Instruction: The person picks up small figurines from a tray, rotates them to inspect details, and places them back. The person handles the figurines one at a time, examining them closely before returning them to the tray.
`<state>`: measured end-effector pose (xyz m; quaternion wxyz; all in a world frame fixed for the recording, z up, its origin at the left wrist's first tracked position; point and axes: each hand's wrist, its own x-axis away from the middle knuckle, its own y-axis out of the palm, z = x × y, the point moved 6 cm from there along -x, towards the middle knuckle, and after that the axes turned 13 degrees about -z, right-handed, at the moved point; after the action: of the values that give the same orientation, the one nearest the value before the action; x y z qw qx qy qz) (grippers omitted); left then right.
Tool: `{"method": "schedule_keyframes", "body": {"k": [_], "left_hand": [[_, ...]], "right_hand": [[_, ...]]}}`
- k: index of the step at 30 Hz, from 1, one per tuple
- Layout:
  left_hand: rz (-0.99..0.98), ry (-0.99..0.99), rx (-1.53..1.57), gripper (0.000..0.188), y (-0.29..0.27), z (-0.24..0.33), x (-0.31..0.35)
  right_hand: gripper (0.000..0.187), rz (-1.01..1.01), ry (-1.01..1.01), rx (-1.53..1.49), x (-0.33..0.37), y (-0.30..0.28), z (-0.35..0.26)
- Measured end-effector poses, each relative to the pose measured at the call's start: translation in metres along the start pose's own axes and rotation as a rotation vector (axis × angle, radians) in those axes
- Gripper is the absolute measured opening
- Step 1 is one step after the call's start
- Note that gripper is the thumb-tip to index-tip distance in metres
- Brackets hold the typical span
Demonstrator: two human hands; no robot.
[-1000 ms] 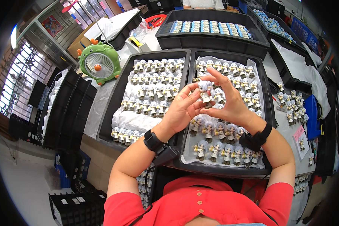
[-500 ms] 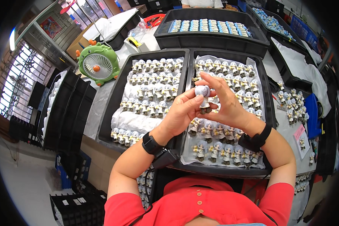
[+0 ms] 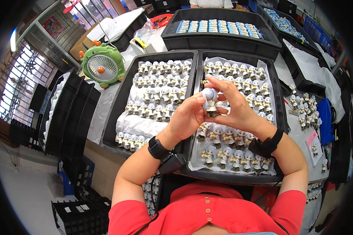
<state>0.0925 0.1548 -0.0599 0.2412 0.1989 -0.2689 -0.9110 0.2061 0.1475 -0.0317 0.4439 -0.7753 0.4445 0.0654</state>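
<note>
A small figurine [image 3: 210, 102] with pale lilac hair, a white outfit and a dark base is held upright between my two hands. My left hand [image 3: 189, 114] grips its left side, thumb near the head. My right hand [image 3: 239, 105] curves round its right side, with fingers at the head and thumb by the base. Beneath my hands lies a black tray [image 3: 277, 117] lined with white sheet, bearing rows of matching figurines [image 3: 223, 157]. A second black tray [image 3: 113, 117] beside it on the left holds more rows of them.
A green animal-shaped fan [image 3: 102, 65] stands at the left. Behind the trays is a deep black bin [image 3: 223, 41] of blue-and-white pieces. Loose figurines [image 3: 305, 107] cluster at the right, near a blue container [image 3: 324, 117]. Stacked black trays [image 3: 68, 113] rise at the left.
The figurine has turned between my fingers, from a back view toward its side, and moved very slightly left. Both arms stay nearly where they were.
</note>
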Motion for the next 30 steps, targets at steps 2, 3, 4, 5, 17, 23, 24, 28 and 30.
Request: {"method": "schedule_keyframes", "body": {"k": [2,3,4,5,17,23,24,28,30], "left_hand": [[-0.002,-0.009,-0.013,0.053,-0.0005,-0.0004,-0.0002],[-0.002,-0.014,-0.019,0.054,-0.0006,-0.0006,-0.0002],[-0.001,-0.015,-0.032,0.054,-0.0007,-0.0006,-0.0003],[0.0,-0.017,-0.046,0.055,-0.0008,-0.0007,-0.0004],[-0.024,0.045,-0.416,0.056,0.0055,0.0061,0.0026],[-0.033,0.041,-0.418,0.052,0.0077,0.0075,0.0027],[-0.037,0.037,-0.393,0.05,0.0072,0.0074,0.0022],[0.002,0.035,-0.291,0.054,0.0028,0.0081,0.002],[0.047,0.023,-0.214,0.056,0.0029,0.0085,0.0022]], "right_hand": [[0.094,0.008,-0.003,-0.024,0.0,0.0002,0.0005],[0.094,0.012,-0.005,-0.036,0.0001,0.0003,0.0007],[0.094,0.01,-0.013,-0.012,0.0001,0.0001,0.0003],[0.094,0.009,-0.021,0.011,0.0001,-0.0002,0.0002],[0.087,0.078,-0.051,0.188,0.0011,-0.0031,-0.0009],[0.087,0.068,-0.062,0.186,0.0007,-0.0023,-0.0008],[0.087,0.068,-0.064,0.187,0.0005,-0.0022,-0.0011],[0.089,0.063,-0.005,0.075,0.0013,-0.0007,0.0022],[0.09,0.071,-0.026,0.1,0.001,-0.0021,0.0]]}}
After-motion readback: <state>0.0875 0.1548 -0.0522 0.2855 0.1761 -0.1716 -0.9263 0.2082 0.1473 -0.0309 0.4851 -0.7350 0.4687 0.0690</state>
